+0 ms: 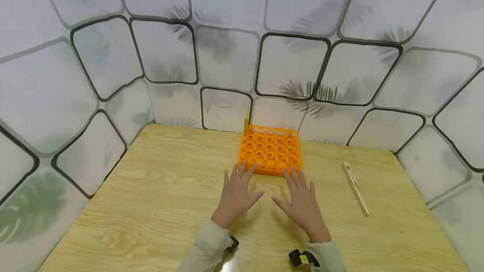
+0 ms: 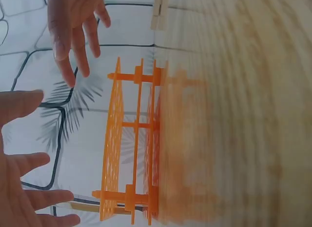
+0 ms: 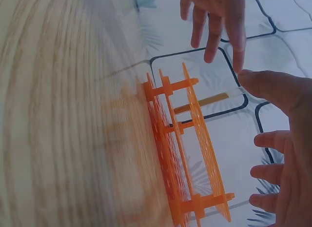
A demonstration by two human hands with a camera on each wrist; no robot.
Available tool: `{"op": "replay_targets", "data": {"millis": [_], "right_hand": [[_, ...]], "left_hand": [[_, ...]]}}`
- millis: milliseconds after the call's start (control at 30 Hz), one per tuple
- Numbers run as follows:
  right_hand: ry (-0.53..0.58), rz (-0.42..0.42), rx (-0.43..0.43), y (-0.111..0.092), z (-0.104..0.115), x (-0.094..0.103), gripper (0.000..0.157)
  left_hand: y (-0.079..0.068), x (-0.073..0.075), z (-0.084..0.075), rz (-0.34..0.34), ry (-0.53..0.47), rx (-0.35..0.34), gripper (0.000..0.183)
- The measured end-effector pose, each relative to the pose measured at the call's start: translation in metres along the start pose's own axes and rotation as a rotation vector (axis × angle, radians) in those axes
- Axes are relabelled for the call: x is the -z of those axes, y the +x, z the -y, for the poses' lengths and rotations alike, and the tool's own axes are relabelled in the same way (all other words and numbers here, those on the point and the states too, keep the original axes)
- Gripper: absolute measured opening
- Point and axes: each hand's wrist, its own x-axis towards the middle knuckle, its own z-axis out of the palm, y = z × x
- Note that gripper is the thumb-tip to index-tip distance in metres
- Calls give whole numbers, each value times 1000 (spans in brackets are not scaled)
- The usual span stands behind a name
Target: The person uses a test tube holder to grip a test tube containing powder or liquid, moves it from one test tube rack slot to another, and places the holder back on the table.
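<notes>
An orange test tube rack (image 1: 269, 163) with round holes stands near the back of the table; side on, its stacked tiers show in the left wrist view. A slender yellow tube-like piece (image 1: 245, 126) with a pale, thin upper end stands upright at its back left corner. My left hand (image 1: 236, 196) hovers palm down before the rack's left front, fingers spread and holding nothing. My right hand (image 1: 302, 205) mirrors it at the right front, likewise spread. In the right wrist view, fingers (image 3: 267, 173) stay apart from the rack (image 3: 204, 129).
A light wooden test tube clamp (image 1: 356, 190) lies at an angle on the table, right of the rack. The wood-grain table (image 1: 151, 205) reaches back to a patterned curtain-like wall (image 1: 227, 62). Dark wrist cameras (image 1: 302, 258) sit at both sleeves.
</notes>
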Motion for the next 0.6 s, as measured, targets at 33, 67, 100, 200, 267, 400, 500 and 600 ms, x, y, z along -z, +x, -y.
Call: {"op": "replay_targets", "data": {"millis": [33, 67, 100, 200, 267, 400, 500, 600], "right_hand": [[-1, -8, 5, 0, -1, 1, 81], [-5, -17, 9, 0, -1, 2, 80], [-7, -26, 15, 1, -3, 4, 79], [-14, -52, 31, 3, -7, 10, 74], [-16, -65, 38, 5, -10, 14, 71], [-30, -92, 59, 8, -16, 22, 66], [-45, -110, 76, 11, -21, 28, 66], [-63, -120, 87, 12, -26, 33, 65]], "left_hand": [[1, 1, 1, -27, -24, -12, 70], [3, 2, 2, -55, -50, -25, 68], [5, 3, 2, -85, -68, -38, 66], [11, 6, 5, -164, -78, -77, 60], [14, 9, 7, -186, -84, -85, 57], [19, 14, 9, -162, -63, -80, 55], [22, 18, 11, -130, -13, -78, 55], [24, 22, 14, -123, 19, -79, 55]]}}
